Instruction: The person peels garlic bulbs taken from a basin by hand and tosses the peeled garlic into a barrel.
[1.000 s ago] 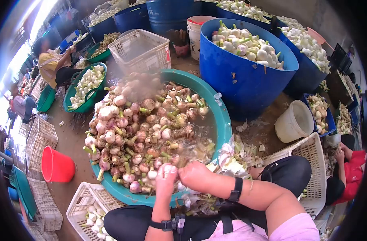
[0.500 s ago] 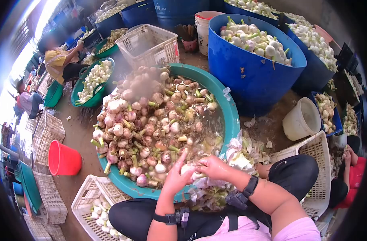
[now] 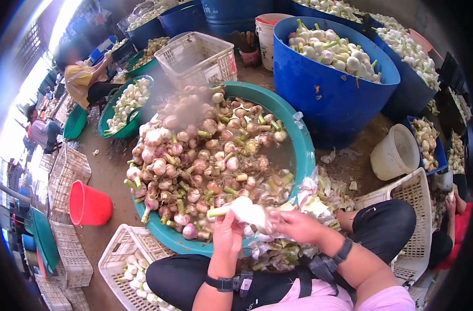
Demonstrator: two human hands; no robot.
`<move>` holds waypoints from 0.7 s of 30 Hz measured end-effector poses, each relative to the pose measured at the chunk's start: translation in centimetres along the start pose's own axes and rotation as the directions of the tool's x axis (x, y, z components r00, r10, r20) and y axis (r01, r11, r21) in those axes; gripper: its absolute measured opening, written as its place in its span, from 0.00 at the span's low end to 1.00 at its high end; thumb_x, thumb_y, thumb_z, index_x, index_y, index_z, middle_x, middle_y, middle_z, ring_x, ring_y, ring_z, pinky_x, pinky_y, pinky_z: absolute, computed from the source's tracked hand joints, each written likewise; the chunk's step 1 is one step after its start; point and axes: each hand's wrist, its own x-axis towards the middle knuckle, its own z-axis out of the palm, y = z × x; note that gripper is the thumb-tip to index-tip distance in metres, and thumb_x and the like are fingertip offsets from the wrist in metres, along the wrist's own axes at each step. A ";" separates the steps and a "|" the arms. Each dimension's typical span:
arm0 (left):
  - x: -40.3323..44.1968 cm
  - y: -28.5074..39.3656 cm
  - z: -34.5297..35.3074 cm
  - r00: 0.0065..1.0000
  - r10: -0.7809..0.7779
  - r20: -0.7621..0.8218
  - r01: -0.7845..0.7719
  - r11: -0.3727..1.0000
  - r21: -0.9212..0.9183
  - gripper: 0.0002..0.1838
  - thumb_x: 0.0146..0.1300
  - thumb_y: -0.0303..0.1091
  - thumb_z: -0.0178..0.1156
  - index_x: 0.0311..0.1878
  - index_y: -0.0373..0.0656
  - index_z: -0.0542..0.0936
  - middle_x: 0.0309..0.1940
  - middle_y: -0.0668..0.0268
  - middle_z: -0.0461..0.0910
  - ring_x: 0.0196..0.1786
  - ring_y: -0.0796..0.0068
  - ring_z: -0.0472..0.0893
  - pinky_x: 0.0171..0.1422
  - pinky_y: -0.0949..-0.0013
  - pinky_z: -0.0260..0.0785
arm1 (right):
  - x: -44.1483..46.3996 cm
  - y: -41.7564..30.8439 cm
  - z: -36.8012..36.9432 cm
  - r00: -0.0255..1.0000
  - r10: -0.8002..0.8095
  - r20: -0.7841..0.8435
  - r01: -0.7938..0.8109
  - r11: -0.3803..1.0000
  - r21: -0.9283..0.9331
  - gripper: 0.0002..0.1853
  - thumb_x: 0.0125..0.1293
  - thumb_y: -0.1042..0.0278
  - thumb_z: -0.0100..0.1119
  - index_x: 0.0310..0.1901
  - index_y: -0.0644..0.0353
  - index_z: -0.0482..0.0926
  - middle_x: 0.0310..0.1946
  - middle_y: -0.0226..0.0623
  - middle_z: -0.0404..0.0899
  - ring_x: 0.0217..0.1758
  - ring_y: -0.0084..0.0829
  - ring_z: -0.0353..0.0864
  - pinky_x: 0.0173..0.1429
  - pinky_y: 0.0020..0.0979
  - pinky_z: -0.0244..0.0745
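A white garlic bulb with a short green stem pointing left is held over the near rim of a green tub. My left hand is closed on it from below, near the stem. My right hand is closed on pale, loose garlic skin stretching from the bulb's right side. Unpeeled garlic bulbs with roots and stems heap in the tub, partly in murky water. Peeled-off skins pile against the tub's right edge and below my hands.
Left of my legs stands a white crate with clean garlic. A red bucket is farther left. Behind the tub are an empty-looking white crate and a blue barrel full of garlic. A pale bucket stands right. Co-workers sit on both sides.
The bulb, mostly hidden between my hands before, now shows white with its stem to the left. My right hand has moved right and down, drawing skin off it. The view has shifted slightly.
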 end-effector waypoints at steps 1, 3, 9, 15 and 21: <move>0.3 -0.1 0.0 0.995 -0.057 -0.084 0.055 0.998 -0.028 0.14 0.66 0.42 0.48 0.47 0.44 0.73 0.46 0.63 0.76 0.44 0.72 0.77 0.43 0.72 0.74 | -1.1 0.4 -0.2 0.988 -0.154 -0.005 0.152 0.979 -0.134 0.15 0.67 0.66 0.47 0.53 0.60 0.70 0.42 0.30 0.76 0.48 0.21 0.73 0.52 0.28 0.70; 0.8 0.7 -1.3 0.978 -0.147 -0.151 0.129 0.984 -0.120 0.15 0.66 0.44 0.47 0.47 0.45 0.74 0.43 0.66 0.77 0.40 0.74 0.77 0.39 0.73 0.74 | -3.4 0.3 -1.1 0.966 -0.225 -0.124 0.222 0.974 -0.038 0.13 0.66 0.68 0.48 0.50 0.63 0.71 0.42 0.31 0.76 0.45 0.21 0.74 0.50 0.26 0.70; 0.7 2.0 -0.7 0.873 -0.341 -0.349 0.234 0.920 -0.314 0.23 0.60 0.57 0.41 0.44 0.51 0.74 0.32 0.71 0.77 0.28 0.73 0.74 0.25 0.75 0.62 | -5.5 1.3 -7.9 0.734 -0.173 -0.656 0.388 0.900 0.197 0.10 0.63 0.70 0.50 0.44 0.64 0.73 0.36 0.35 0.78 0.39 0.28 0.77 0.44 0.29 0.71; 0.8 1.5 -1.0 0.870 -0.318 -0.376 0.270 0.947 -0.177 0.19 0.58 0.53 0.46 0.42 0.51 0.75 0.29 0.69 0.75 0.25 0.72 0.72 0.24 0.72 0.62 | -3.7 2.1 -6.4 0.718 -0.400 -0.570 -0.244 0.623 -0.743 0.10 0.53 0.70 0.51 0.38 0.58 0.75 0.35 0.44 0.77 0.40 0.45 0.75 0.44 0.42 0.70; 4.5 2.9 12.3 0.987 -0.134 -0.088 0.143 0.984 0.106 0.23 0.62 0.57 0.47 0.44 0.46 0.73 0.35 0.68 0.75 0.38 0.70 0.75 0.38 0.69 0.70 | 3.5 10.0 -19.2 0.378 -0.163 -0.911 -0.232 0.936 -0.264 0.10 0.52 0.67 0.52 0.34 0.59 0.78 0.35 0.45 0.78 0.41 0.43 0.77 0.45 0.39 0.71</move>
